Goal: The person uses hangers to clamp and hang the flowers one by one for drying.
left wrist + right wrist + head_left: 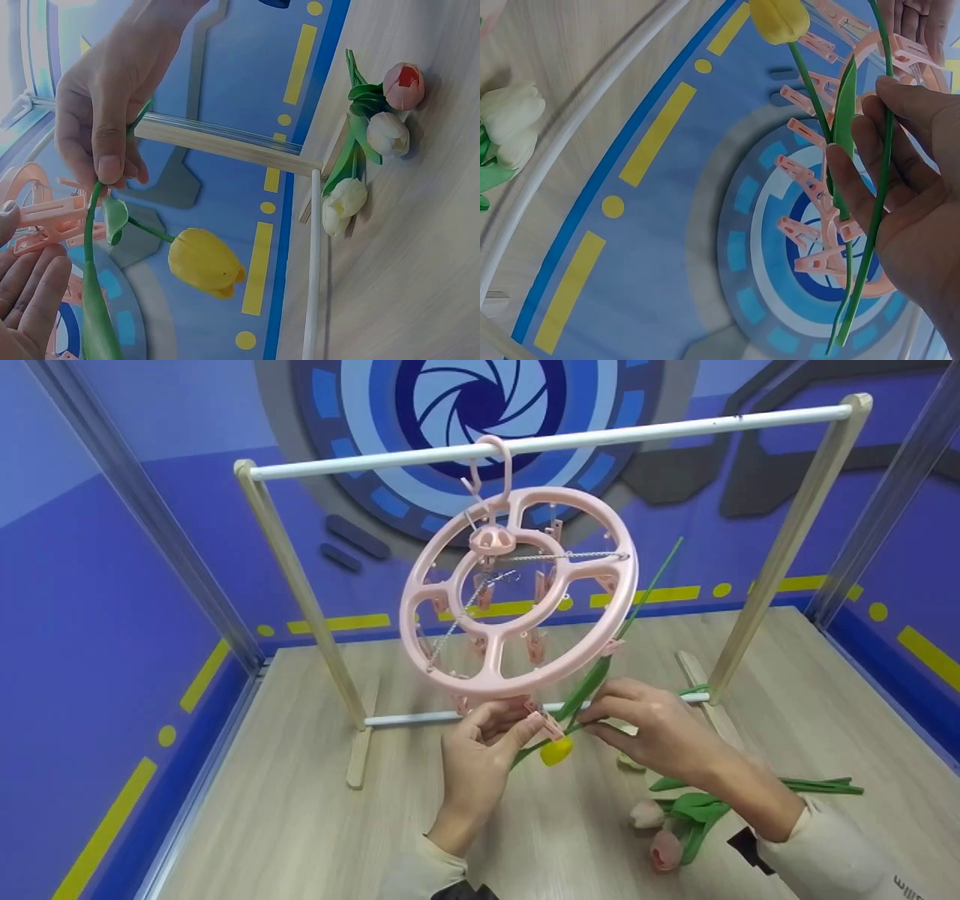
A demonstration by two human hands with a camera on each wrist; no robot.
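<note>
Below the front rim of a pink round clip hanger (495, 682), my left hand (480, 757) pinches a pink clothespin (56, 214) between thumb and fingers. My right hand (660, 727) holds a green flower stem (886, 150) close to that clothespin. The stem's leaf (97, 322) shows in the left wrist view; its bloom is out of sight. Whether the clothespin has the stem between its jaws, I cannot tell. A yellow tulip (206, 262) hangs head down beside the hands, its stem held by another clothespin (847, 229) on the rim.
The hanger hooks over the white top bar (637, 433) of a rack with wooden posts (300, 585). On the table to the right lie pink and white tulips (666, 851). A white lower bar (412, 720) runs behind the hands. Several other clothespins dangle around the ring.
</note>
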